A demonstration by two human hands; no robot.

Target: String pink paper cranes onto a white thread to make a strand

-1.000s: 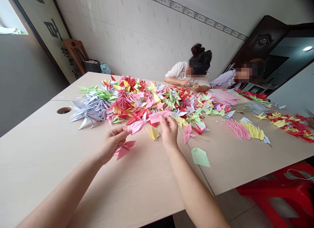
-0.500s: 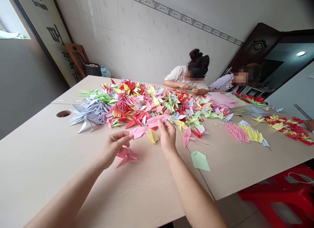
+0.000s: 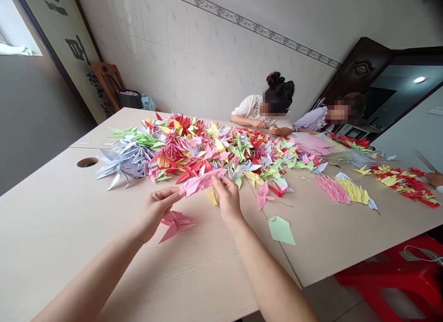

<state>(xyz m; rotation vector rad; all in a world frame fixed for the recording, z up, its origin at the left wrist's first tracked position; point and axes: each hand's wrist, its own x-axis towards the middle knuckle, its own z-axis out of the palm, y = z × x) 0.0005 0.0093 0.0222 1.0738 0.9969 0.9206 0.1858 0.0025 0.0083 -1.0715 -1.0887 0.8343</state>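
Pink folded paper (image 3: 200, 183) spans the space between my hands above the table. My left hand (image 3: 159, 210) pinches its left end, and my right hand (image 3: 226, 195) pinches the right end. Below my left hand, a pink paper crane (image 3: 177, 224) hangs or rests near the tabletop; which one I cannot tell. A yellow paper crane (image 3: 212, 196) shows just behind the held paper. Beyond my hands lies a large pile of paper cranes (image 3: 194, 144) in red, pink, yellow, green and pale violet.
A single pink crane (image 3: 263, 195) and a green paper tag (image 3: 282, 230) lie right of my hands. Crane strings (image 3: 334, 189) lie farther right. Two people (image 3: 263, 110) sit across the table (image 3: 104, 211). A red stool (image 3: 398, 280) stands at lower right.
My right hand has moved slightly left, toward my left hand. The two pink pieces, apart before, now meet or overlap. The pink crane below has shifted slightly left and down.
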